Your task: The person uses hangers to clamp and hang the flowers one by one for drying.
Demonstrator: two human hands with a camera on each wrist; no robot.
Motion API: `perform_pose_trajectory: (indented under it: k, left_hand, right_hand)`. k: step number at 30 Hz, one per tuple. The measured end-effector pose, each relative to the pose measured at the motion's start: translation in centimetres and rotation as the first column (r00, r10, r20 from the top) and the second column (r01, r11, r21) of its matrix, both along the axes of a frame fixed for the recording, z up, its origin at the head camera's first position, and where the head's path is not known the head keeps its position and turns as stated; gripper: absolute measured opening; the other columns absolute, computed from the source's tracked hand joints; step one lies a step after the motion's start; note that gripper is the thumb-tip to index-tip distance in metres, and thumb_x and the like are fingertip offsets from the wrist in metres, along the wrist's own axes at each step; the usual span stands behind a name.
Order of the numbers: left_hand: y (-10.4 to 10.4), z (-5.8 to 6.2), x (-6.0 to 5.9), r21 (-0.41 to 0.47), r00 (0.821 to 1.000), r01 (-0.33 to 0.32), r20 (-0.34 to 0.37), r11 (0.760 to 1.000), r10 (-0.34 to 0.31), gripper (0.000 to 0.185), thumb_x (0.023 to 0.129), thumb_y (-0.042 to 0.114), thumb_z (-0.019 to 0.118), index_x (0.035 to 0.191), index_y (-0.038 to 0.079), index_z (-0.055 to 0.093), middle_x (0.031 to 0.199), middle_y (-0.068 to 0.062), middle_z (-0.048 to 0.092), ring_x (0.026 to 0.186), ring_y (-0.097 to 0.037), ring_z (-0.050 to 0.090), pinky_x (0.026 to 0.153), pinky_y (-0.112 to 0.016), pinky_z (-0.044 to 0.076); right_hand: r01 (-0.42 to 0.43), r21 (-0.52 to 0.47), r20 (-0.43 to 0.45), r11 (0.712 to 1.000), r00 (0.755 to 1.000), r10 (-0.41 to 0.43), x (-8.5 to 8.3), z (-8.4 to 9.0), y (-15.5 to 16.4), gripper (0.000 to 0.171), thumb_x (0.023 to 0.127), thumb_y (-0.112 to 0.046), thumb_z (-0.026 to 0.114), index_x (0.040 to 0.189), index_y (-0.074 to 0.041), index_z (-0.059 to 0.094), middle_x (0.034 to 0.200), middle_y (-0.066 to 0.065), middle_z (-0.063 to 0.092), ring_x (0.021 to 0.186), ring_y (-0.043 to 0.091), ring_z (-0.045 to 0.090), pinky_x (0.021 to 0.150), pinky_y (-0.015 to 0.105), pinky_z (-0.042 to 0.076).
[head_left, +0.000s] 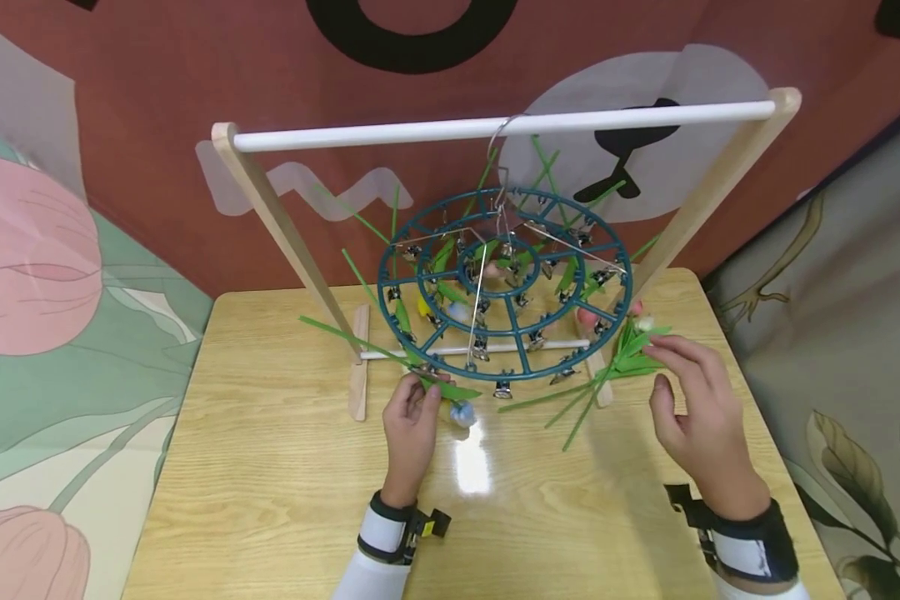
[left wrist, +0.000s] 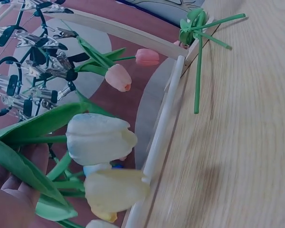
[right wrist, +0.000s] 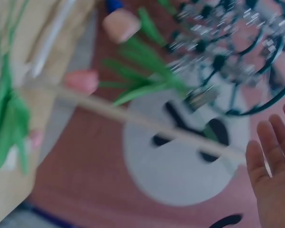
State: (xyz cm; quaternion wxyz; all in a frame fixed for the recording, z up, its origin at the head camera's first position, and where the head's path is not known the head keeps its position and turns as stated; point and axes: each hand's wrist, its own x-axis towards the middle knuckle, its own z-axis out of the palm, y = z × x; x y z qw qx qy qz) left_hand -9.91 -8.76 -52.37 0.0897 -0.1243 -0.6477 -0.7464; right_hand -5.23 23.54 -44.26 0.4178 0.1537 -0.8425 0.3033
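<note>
Lower centre, left hand (head_left: 412,417) pinches an artificial tulip (head_left: 450,398) under the clip hanger (head_left: 504,287); right hand (head_left: 701,408) hovers open beside loose tulips (head_left: 618,362).

— What can't you make out?
— The right wrist view is blurred: the clip hanger (right wrist: 228,57) smears. The right hand (right wrist: 275,175) is cut by the right edge.
— And nearer left?
— The left hand (left wrist: 12,190) is half hidden behind green leaves (left wrist: 23,161).

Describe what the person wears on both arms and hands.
Both hands are bare: the left hand and the right hand wear no gloves or rings that show. Each forearm has a white sleeve. Each wrist carries a black strap over a white band, with a small black device clipped at the side; the left wrist's shows a yellowish spot.
</note>
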Motion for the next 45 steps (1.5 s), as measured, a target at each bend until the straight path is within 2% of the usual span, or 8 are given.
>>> perform_pose_trajectory:
  k: [10,15,18,28,32,37,39,45]
  left_hand:
    - [-0.2,0.6,0.1,-0.033,0.999,-0.030,0.019,0.999,0.031,0.025,0.102,0.001,0.060,0.124,-0.009,0.057,0.115,-0.031,0.065,0.110,-0.025,0.070,0.100,-0.031,0.059]
    - [-0.3,0.7,0.2,-0.089,0.998,-0.066,0.007,0.994,0.067,0.027,0.099,-0.002,0.063,0.124,-0.009,0.057,0.116,-0.026,0.068,0.109,-0.018,0.068,0.099,-0.025,0.057]
    - [-0.6,0.5,0.4,-0.129,0.994,-0.109,-0.036,0.986,0.105,0.031,0.096,-0.007,0.065,0.125,-0.010,0.055,0.117,-0.026,0.067,0.109,-0.017,0.066,0.099,-0.024,0.055]
    - [-1.2,0.3,1.7,-0.101,0.958,-0.191,-0.234,0.976,0.163,0.028,0.088,-0.021,0.059,0.114,-0.017,0.049,0.100,-0.030,0.057,0.097,-0.021,0.061,0.089,-0.023,0.055]
    - [-0.8,-0.1,2.3,-0.077,0.926,-0.098,-0.373,0.992,0.063,0.014,0.087,-0.021,0.055,0.099,-0.017,0.050,0.087,-0.023,0.058,0.083,-0.020,0.062,0.080,-0.020,0.057]
    - [0.9,-0.6,3.2,-0.162,0.825,0.004,-0.557,0.987,-0.095,0.001,0.089,-0.008,0.057,0.088,-0.009,0.056,0.075,-0.014,0.063,0.066,-0.020,0.063,0.066,-0.021,0.058]
    - [1.7,-0.6,3.6,-0.229,0.802,0.043,-0.572,0.972,-0.170,0.004,0.089,-0.005,0.058,0.091,-0.007,0.059,0.075,-0.012,0.067,0.066,-0.017,0.066,0.066,-0.018,0.059]
    - [3.6,-0.1,4.4,-0.471,0.826,0.255,-0.347,0.844,-0.444,0.030,0.097,0.003,0.061,0.126,-0.001,0.062,0.106,-0.013,0.075,0.096,-0.017,0.074,0.085,-0.020,0.061]
  right_hand:
    - [0.019,0.113,0.289,0.993,0.956,-0.051,0.1,-3.6,4.0,0.030,0.098,-0.010,0.056,0.119,0.006,0.068,0.123,0.024,0.064,0.115,0.044,0.057,0.116,0.011,0.030]
    - [-0.014,0.208,0.393,0.978,0.917,-0.071,-0.9,-5.2,5.2,0.029,0.088,0.006,0.067,0.116,0.005,0.067,0.122,0.022,0.064,0.115,0.042,0.057,0.106,0.039,0.046]
    - [-0.053,0.248,0.422,0.967,0.905,-0.059,-1.7,-6.3,5.8,0.032,0.085,0.008,0.071,0.116,0.005,0.068,0.121,0.022,0.066,0.114,0.042,0.058,0.096,0.054,0.047]
    - [-0.111,0.355,0.489,0.928,0.868,-0.083,-3.7,-8.9,7.5,0.040,0.082,0.004,0.076,0.121,0.005,0.067,0.123,0.024,0.067,0.110,0.043,0.062,0.093,0.057,0.052]
    - [-0.137,0.386,0.492,0.912,0.867,-0.078,-4.4,-9.7,8.1,0.043,0.081,0.005,0.077,0.123,0.006,0.067,0.125,0.026,0.066,0.110,0.045,0.062,0.091,0.060,0.053]
    - [-0.182,0.430,0.497,0.885,0.865,-0.064,-5.2,-10.6,8.6,0.046,0.081,0.007,0.078,0.126,0.005,0.066,0.127,0.026,0.065,0.112,0.046,0.063,0.089,0.063,0.054]
    - [-0.197,0.453,0.504,0.870,0.861,-0.067,-5.6,-10.9,8.7,0.049,0.081,0.007,0.080,0.127,0.003,0.067,0.127,0.026,0.066,0.112,0.046,0.063,0.087,0.063,0.055]
    - [-0.229,0.492,0.544,0.840,0.834,-0.091,-6.3,-11.4,8.9,0.047,0.084,0.012,0.072,0.128,-0.006,0.070,0.131,0.021,0.066,0.113,0.044,0.063,0.086,0.062,0.055]
